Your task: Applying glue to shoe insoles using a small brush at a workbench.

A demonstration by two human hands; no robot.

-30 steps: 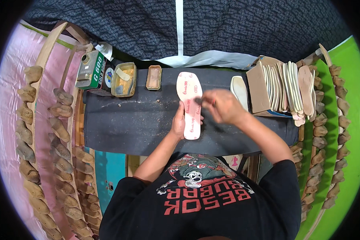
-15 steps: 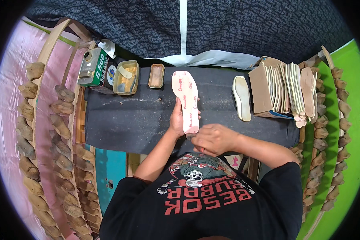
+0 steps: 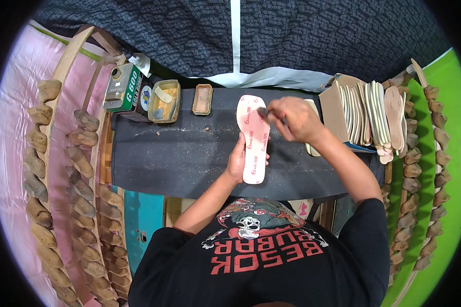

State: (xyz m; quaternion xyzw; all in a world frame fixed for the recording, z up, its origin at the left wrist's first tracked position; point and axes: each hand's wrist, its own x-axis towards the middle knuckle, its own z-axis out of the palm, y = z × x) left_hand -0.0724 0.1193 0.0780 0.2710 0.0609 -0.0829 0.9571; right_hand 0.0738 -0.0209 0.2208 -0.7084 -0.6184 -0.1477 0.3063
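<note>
My left hand (image 3: 236, 162) holds a pale pink insole (image 3: 254, 146) with red print. It grips the insole from below along its left edge, fingertips showing at the right edge. The wide toe end points away from me. My right hand (image 3: 301, 120) is closed around a small dark-tipped tool (image 3: 263, 111), brush-like, though its kind is partly hidden. The tip is at the right edge of the insole's toe part. Behind my right hand, a cream sole-shaped piece (image 3: 312, 150) lies on the dark tabletop (image 3: 189, 153), mostly covered.
At the back left stand a green and silver metal can (image 3: 123, 94), a yellowish tub (image 3: 165, 102) with scraps inside, and a small tray (image 3: 203, 100). A cardboard box (image 3: 335, 113) of upright insoles (image 3: 366, 112) stands at right. Racks of wooden shoe lasts (image 3: 36, 161) flank both sides.
My right hand has moved away from me, from the insole's heel end up to its toe part. The insole has shifted right and slightly toward me in my left hand.
</note>
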